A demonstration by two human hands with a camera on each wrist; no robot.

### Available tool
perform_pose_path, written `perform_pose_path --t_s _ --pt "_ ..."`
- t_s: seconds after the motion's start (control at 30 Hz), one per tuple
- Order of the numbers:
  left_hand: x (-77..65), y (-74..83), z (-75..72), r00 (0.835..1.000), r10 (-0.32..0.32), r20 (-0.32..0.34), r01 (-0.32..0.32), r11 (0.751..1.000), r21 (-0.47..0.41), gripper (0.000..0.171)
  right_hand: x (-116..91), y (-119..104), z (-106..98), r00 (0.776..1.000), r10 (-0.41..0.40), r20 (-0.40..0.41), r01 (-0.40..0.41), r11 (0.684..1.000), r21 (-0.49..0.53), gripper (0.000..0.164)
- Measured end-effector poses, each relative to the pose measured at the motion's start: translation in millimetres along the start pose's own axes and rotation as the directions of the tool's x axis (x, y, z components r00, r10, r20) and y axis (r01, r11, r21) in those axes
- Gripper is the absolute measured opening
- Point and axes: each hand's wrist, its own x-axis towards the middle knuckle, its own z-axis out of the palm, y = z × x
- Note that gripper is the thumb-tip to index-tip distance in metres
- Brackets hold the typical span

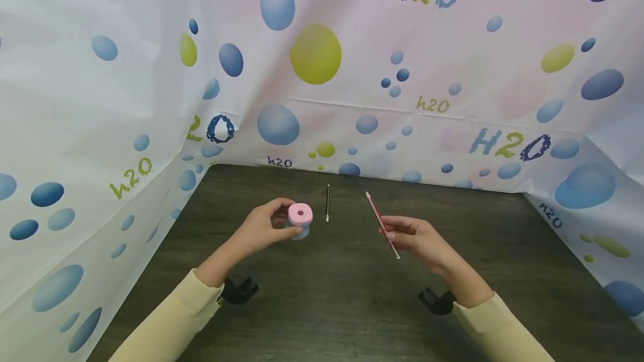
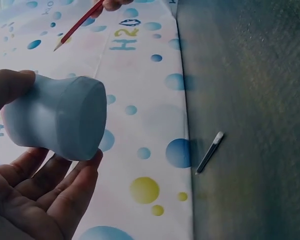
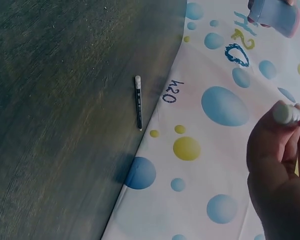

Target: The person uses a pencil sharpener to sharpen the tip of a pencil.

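In the head view my left hand (image 1: 263, 228) grips a pencil sharpener (image 1: 300, 214), its pink top with a round hole turned up. The sharpener's pale blue body (image 2: 60, 115) sits between thumb and fingers in the left wrist view. My right hand (image 1: 415, 239) pinches a red pencil (image 1: 376, 213) that slants with its sharpened end up and away and its white end low. Pencil and sharpener are apart. Between the hands and farther back, a black pencil (image 1: 328, 203) with a white end lies on the dark table (image 1: 322, 306).
A white sheet (image 1: 342, 127) printed with blue and green bubbles and "H2O" lettering rises behind the table and along both sides. Black wrist straps (image 1: 240, 291) show at both sleeves (image 1: 171, 312).
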Motion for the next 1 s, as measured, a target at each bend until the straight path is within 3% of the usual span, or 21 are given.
perform_pose_path --t_s 0.3,0.47,1.0 --pt "6.0 -12.6 10.6 0.998 0.039 0.039 -0.035 0.994 -0.103 0.054 6.2 2.5 6.4 1.000 0.001 0.009 0.000 0.998 -0.069 0.053" --pt "9.4 -16.3 13.4 0.998 0.041 0.047 -0.035 0.993 -0.117 0.055 9.6 1.6 8.5 1.000 0.002 0.022 0.000 0.996 -0.095 0.053" --pt "19.4 -6.7 17.7 1.000 0.006 0.003 -0.006 0.983 -0.181 0.053 20.5 -3.2 20.9 0.999 -0.010 0.031 0.015 0.985 -0.171 0.046"
